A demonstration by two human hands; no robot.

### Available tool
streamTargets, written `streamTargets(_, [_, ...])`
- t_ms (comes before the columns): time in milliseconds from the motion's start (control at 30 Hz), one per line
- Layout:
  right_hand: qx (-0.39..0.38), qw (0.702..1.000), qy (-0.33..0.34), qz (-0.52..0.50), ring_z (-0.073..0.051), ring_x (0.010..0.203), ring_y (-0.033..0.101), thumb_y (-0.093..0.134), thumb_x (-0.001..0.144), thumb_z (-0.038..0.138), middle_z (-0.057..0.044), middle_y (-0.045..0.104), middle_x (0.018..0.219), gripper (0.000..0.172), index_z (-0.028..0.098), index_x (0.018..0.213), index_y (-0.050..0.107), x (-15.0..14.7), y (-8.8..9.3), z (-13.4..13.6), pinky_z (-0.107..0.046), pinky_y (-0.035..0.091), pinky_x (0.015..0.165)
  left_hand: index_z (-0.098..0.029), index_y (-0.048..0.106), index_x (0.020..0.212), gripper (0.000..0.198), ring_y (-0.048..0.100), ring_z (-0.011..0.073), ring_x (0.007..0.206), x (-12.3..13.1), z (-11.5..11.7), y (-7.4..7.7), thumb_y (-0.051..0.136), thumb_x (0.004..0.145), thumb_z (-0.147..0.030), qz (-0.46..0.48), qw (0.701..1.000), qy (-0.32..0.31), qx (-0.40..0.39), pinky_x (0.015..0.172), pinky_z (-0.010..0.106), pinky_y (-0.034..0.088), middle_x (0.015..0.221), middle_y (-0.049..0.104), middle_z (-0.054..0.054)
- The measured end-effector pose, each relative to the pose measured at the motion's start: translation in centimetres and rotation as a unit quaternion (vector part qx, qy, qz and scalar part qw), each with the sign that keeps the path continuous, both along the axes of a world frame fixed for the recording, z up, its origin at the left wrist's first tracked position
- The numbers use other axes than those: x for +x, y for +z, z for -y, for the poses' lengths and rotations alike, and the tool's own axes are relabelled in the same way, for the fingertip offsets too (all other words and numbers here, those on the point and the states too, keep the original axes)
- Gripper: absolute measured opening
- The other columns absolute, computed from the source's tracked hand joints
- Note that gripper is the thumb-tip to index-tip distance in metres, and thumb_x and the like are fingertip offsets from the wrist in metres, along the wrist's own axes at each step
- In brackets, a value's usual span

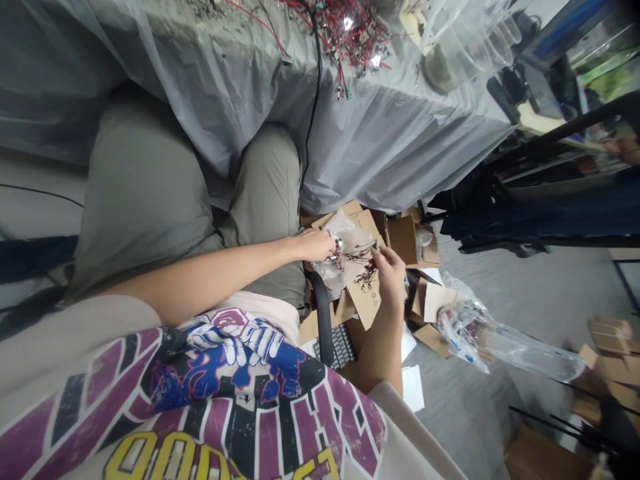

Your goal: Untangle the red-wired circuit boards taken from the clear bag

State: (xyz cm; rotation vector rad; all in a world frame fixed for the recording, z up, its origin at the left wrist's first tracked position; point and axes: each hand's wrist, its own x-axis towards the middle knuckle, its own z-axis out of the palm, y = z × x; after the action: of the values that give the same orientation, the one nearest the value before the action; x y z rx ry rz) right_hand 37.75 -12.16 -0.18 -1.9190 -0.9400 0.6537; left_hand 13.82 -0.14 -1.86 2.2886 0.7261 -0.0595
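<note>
I am seated and leaning to my right over an open cardboard box (373, 303) on the floor. My left hand (316, 245) is closed, pinching a clear plastic bag (345, 233) that holds small red-wired parts. My right hand (391, 268) is closed too, its fingertips pinching a small wired part (367, 261) at the bag's mouth. Thin red and dark wires hang between the two hands above the box flap.
A table under a grey plastic sheet (390, 133) bears a tangle of red wires (350, 30) and clear plastic cups (465, 40). More cardboard boxes (407, 237), a crumpled clear bag (495, 337) and a dark chair arm (324, 320) lie around the box.
</note>
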Motion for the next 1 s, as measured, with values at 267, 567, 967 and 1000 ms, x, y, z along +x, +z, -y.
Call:
streamTargets(267, [0.051, 0.997, 0.038, -0.033, -0.023, 0.090, 0.071, 0.087, 0.082, 0.051, -0.005, 0.080, 0.102, 0.044, 0.022, 0.115, 0.082, -3.3, -0.4, -1.9, -0.040, 0.058, 0.088, -0.017, 0.075, 0.102, 0.023, 0.072, 0.0201, 0.098, -0.1, 0.0, 0.3, 0.068, 0.104, -0.039, -0.014, 0.999, -0.033, 0.009, 0.096, 0.042, 0.060, 0.102, 0.076, 0.006])
streamTargets(567, [0.111, 0.994, -0.004, -0.020, -0.022, 0.098, 0.070, 0.078, 0.088, 0.054, -0.006, 0.079, 0.111, 0.044, 0.022, 0.118, 0.080, -0.5, -1.0, -3.6, -0.039, 0.056, 0.093, -0.017, 0.074, 0.103, 0.022, 0.073, 0.0190, 0.095, -0.4, -0.1, 0.7, 0.068, 0.104, -0.038, 0.014, 0.996, -0.087, 0.018, 0.093, 0.040, 0.061, 0.101, 0.076, 0.005])
streamTargets(967, [-0.107, 0.991, 0.078, -0.006, -0.017, 0.081, 0.069, 0.078, 0.099, 0.040, -0.001, 0.073, 0.090, 0.026, 0.014, 0.099, 0.074, -0.5, -7.7, -0.9, -0.035, 0.059, 0.081, -0.017, 0.075, 0.093, 0.029, 0.073, 0.0190, 0.091, -0.4, -0.1, 0.6, 0.066, 0.105, -0.041, 0.082, 0.995, -0.051, 0.016, 0.092, 0.040, 0.060, 0.094, 0.077, 0.004])
streamTargets(1000, [-0.115, 0.991, 0.072, -0.005, -0.016, 0.081, 0.069, 0.076, 0.100, 0.040, 0.000, 0.072, 0.090, 0.026, 0.014, 0.100, 0.073, -0.2, -8.0, -0.6, -0.034, 0.060, 0.080, -0.017, 0.075, 0.094, 0.028, 0.073, 0.0191, 0.092, -0.3, -0.1, 0.5, 0.066, 0.105, -0.041, 0.084, 0.995, -0.046, 0.014, 0.092, 0.040, 0.060, 0.095, 0.077, 0.004])
